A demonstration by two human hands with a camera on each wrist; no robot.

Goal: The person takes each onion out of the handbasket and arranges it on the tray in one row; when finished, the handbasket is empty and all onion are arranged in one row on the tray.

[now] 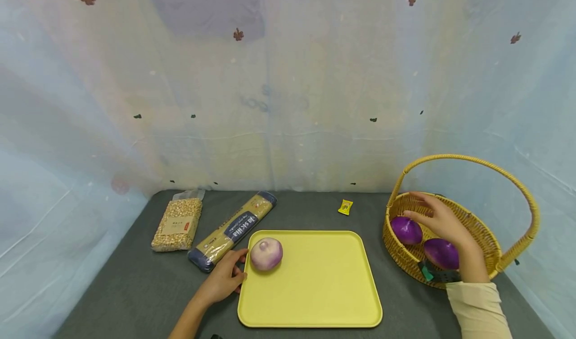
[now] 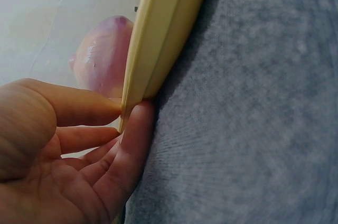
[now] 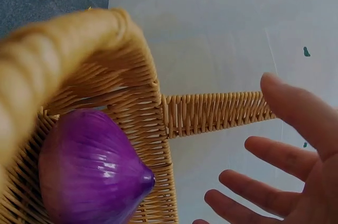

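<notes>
My left hand (image 1: 222, 278) pinches the left rim of a yellow tray (image 1: 315, 284); in the left wrist view, thumb and fingers (image 2: 134, 139) grip its edge. A pale onion with a purple flush (image 1: 266, 254) sits on the tray near its upper left corner, close to this hand. On the right, my right hand (image 1: 443, 224) hovers over a wicker basket (image 1: 390, 244), fingers spread and holding nothing. Two deep purple onions (image 1: 406, 230) lie inside the basket. One purple onion (image 3: 95, 166) shows large in the right wrist view, apart from the right hand (image 3: 296, 171).
A pack of spaghetti (image 1: 234, 229) lies diagonally behind the left hand. Farther left lies a clear bag of yellow kernels (image 1: 178, 224). A small yellow packet (image 1: 345, 207) is behind the tray. The basket's tall arched handle (image 1: 468, 157) rises over the right hand's area.
</notes>
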